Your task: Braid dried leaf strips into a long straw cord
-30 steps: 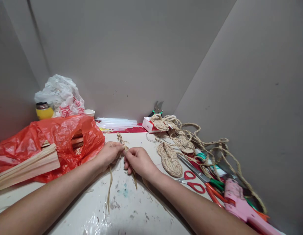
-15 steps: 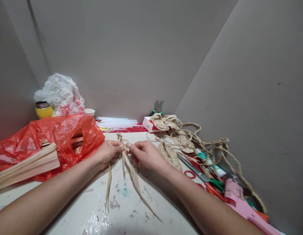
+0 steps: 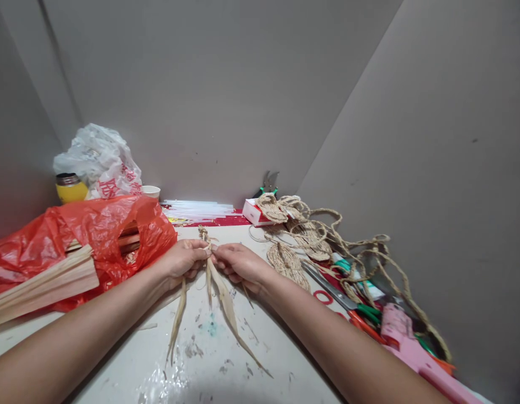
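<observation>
Pale dry husk strips (image 3: 225,303) hang down from a short braided piece (image 3: 203,232) over the white table. My left hand (image 3: 186,259) pinches the strips just below the braid. From the right, my right hand (image 3: 238,265) has its fingertips closed on the strips, touching the left fingertips. One strip hangs below the left hand, a long one trails toward the front, and a short end shows under the right hand. The fingers hide the exact crossing of the strips.
A red plastic bag (image 3: 112,224) with flat husks (image 3: 70,278) lies left. Clear sticks (image 3: 196,210) lie at the back. Woven coils (image 3: 287,264), rope (image 3: 403,275), scissors (image 3: 333,289) and a pink glue gun (image 3: 411,348) crowd the right side of the table (image 3: 201,387).
My right hand has moved left to meet the left fingertips, and a strip end now shows beneath it. The whole view has shifted slightly.
</observation>
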Motion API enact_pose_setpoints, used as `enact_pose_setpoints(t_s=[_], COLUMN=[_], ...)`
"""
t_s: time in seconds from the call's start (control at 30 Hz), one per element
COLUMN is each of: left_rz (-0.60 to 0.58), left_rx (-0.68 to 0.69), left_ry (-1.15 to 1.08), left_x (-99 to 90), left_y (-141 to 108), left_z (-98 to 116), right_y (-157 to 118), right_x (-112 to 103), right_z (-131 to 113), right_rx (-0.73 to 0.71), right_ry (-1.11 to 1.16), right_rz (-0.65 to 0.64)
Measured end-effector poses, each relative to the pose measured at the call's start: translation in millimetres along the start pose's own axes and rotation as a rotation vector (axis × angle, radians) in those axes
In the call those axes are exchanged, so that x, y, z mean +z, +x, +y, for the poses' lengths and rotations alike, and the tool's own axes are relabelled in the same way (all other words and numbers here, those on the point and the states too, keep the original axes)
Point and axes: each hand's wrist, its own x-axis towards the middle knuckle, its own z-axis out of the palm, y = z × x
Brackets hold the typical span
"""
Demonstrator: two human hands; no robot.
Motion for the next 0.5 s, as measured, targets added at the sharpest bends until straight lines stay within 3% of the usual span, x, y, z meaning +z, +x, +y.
enact_pose_setpoints(t_s=[0.13, 0.3, 0.5], left_rz=[0.059, 0.036, 0.009], left_rx=[0.038, 0.080, 0.244], left_ry=[0.045, 0.172, 0.482], left_x=[0.6, -3.3, -9.6], left_y=[0.5, 3.0, 7.6], left_z=[-1.7, -4.3, -7.1], right_y=[4.9, 7.7, 8.0], right_x=[-5.1, -6.0, -2.4], right_z=[-1.0, -3.9, -4.0], right_rx=[0.028, 0.087, 0.111], right_ry=[-0.072, -0.083, -0.015], right_rz=[-0.006, -0.056, -0.042])
